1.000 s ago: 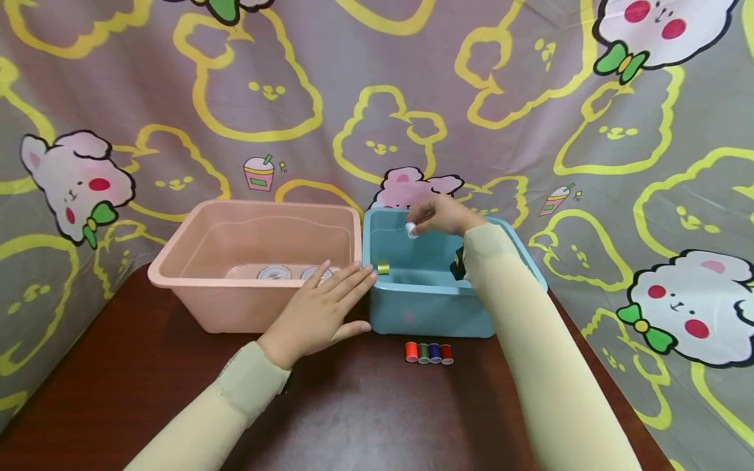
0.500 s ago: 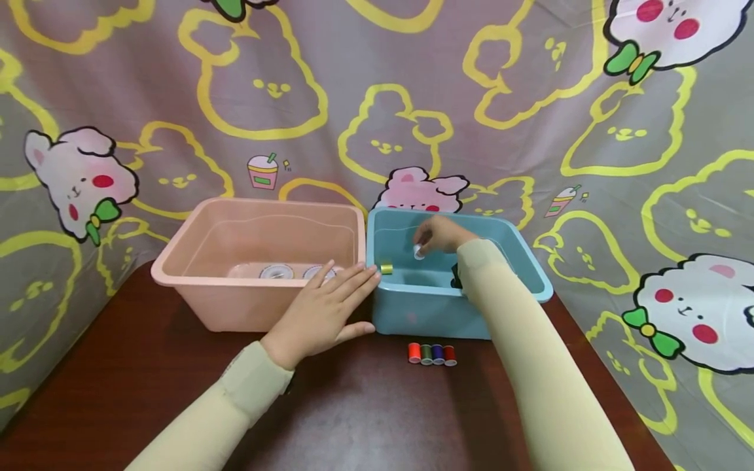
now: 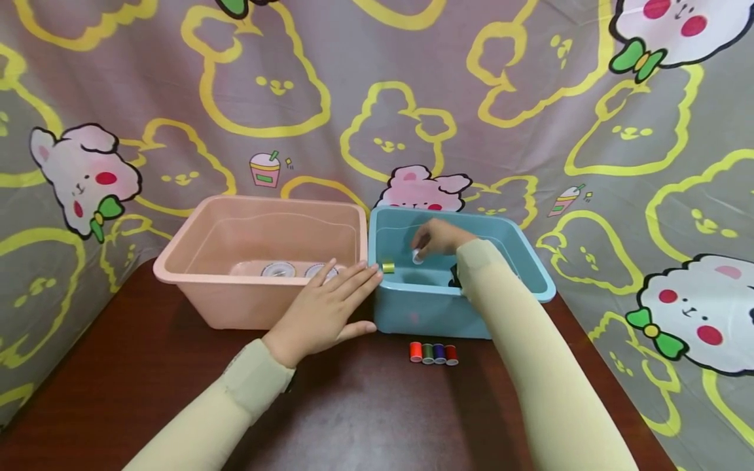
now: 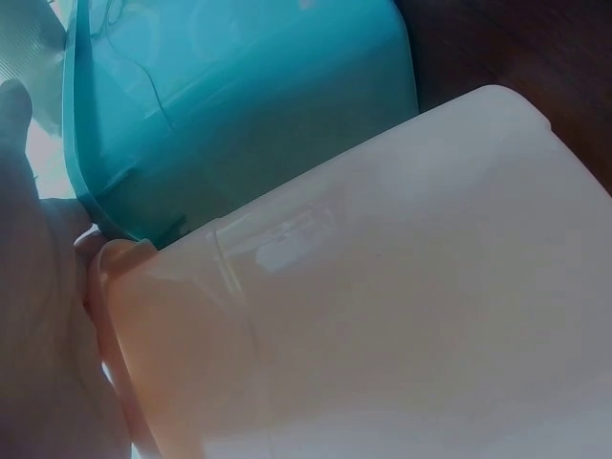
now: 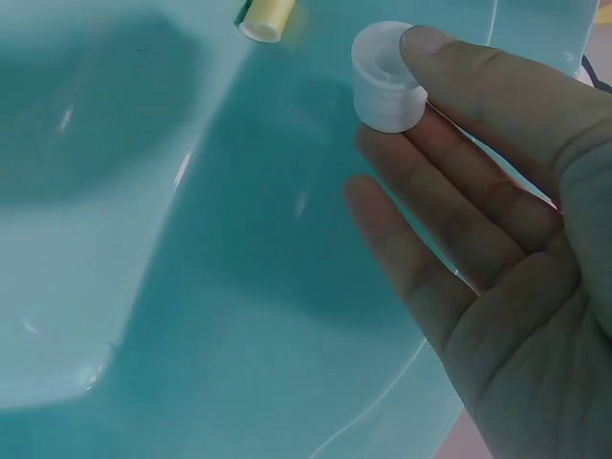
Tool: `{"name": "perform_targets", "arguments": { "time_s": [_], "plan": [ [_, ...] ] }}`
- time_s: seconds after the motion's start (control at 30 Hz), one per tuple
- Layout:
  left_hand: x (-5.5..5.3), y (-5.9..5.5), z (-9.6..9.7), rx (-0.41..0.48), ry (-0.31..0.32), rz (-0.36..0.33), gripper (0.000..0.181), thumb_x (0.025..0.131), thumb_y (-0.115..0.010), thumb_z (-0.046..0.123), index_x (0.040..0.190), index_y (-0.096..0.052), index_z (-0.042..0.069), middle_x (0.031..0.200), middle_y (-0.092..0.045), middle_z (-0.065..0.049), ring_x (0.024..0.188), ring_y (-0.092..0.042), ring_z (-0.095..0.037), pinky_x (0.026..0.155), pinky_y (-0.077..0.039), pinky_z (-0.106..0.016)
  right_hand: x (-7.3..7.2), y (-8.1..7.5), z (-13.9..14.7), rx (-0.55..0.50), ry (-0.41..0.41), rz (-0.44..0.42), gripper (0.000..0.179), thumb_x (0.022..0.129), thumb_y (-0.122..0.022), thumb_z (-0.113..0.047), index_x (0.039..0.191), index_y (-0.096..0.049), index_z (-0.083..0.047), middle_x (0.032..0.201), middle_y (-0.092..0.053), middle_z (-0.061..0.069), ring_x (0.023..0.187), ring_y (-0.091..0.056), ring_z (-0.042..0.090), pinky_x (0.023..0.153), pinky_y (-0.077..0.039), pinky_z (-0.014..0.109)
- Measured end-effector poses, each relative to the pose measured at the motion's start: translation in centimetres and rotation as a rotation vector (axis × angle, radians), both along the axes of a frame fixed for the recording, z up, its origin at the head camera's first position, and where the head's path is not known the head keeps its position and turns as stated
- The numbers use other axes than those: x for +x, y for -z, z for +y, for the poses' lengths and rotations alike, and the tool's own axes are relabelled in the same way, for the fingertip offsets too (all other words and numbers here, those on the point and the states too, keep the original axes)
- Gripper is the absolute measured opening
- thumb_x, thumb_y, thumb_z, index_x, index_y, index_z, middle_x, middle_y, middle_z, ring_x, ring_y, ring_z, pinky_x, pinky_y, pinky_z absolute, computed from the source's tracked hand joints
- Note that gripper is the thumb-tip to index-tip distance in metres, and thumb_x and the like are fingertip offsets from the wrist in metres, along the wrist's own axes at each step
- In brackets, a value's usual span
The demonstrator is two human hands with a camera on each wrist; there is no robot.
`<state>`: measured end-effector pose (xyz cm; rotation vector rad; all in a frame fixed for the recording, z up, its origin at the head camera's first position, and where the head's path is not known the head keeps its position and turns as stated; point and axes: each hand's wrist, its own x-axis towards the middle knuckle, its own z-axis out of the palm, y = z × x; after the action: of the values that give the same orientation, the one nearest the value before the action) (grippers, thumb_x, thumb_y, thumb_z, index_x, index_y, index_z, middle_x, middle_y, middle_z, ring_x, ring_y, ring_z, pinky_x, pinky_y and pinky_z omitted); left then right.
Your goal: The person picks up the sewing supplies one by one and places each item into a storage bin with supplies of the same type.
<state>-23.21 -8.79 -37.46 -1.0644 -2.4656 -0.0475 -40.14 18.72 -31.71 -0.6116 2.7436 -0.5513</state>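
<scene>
In the head view my right hand (image 3: 442, 237) is inside the blue bin (image 3: 432, 320), pinching a white thread spool (image 5: 387, 81) between thumb and fingers. The right wrist view shows this spool upright, held above the bin floor. Also in that bin, near its left wall, lies a yellow thread spool (image 3: 388, 267). My left hand (image 3: 321, 314) rests with straight fingers over the front rims, where the pink bin (image 3: 241, 307) meets the blue one. Several thread spools (image 3: 433, 353) in orange, green, blue and dark red stand side by side on the table before the blue bin.
Inside the pink bin lie two round white discs (image 3: 278, 269), the right one partly behind my left fingers. Both bins stand on a dark brown table (image 3: 377, 418). A patterned curtain (image 3: 353, 98) hangs behind and at the sides.
My right hand has lowered the white spool deeper into the blue bin and slightly to the right. My left hand keeps its place on the rims. The view has shifted slightly.
</scene>
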Motion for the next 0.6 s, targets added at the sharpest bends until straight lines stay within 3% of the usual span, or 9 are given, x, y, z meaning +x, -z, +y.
{"name": "perform_targets", "arguments": {
  "time_s": [0.1, 0.37, 0.6],
  "plan": [
    [0.02, -0.02, 0.00, 0.002, 0.001, 0.007, 0.084, 0.100, -0.018, 0.070, 0.160, -0.033, 0.012, 0.163, -0.034, -0.007, 0.152, -0.029, -0.025, 0.123, -0.017, -0.054, 0.39, -0.17, -0.16, -0.001, -0.014, 0.003, 0.018, 0.086, -0.079, -0.004, 0.103, -0.075, -0.002, 0.103, -0.072, 0.012, 0.099, -0.066, 0.025, 0.090, -0.056, 0.039],
    [0.12, -0.20, 0.09, -0.012, -0.007, 0.030, 0.081, 0.098, -0.052, 0.062, 0.159, -0.035, 0.012, 0.162, -0.036, -0.007, 0.151, -0.029, -0.025, 0.124, -0.015, -0.053, 0.17, 0.10, -0.30, 0.026, -0.027, 0.005, 0.026, 0.089, -0.076, -0.001, 0.113, -0.072, 0.006, 0.111, -0.072, 0.017, 0.106, -0.067, 0.029, 0.094, -0.055, 0.041],
    [0.11, -0.09, 0.12, -0.016, -0.008, 0.024, 0.080, 0.099, -0.051, 0.061, 0.159, -0.034, 0.012, 0.163, -0.036, -0.007, 0.151, -0.029, -0.025, 0.123, -0.016, -0.054, 0.38, -0.07, -0.56, 0.053, -0.041, 0.017, 0.026, 0.090, -0.075, -0.002, 0.114, -0.072, 0.005, 0.113, -0.071, 0.017, 0.108, -0.066, 0.029, 0.095, -0.055, 0.041]
  ]
}}
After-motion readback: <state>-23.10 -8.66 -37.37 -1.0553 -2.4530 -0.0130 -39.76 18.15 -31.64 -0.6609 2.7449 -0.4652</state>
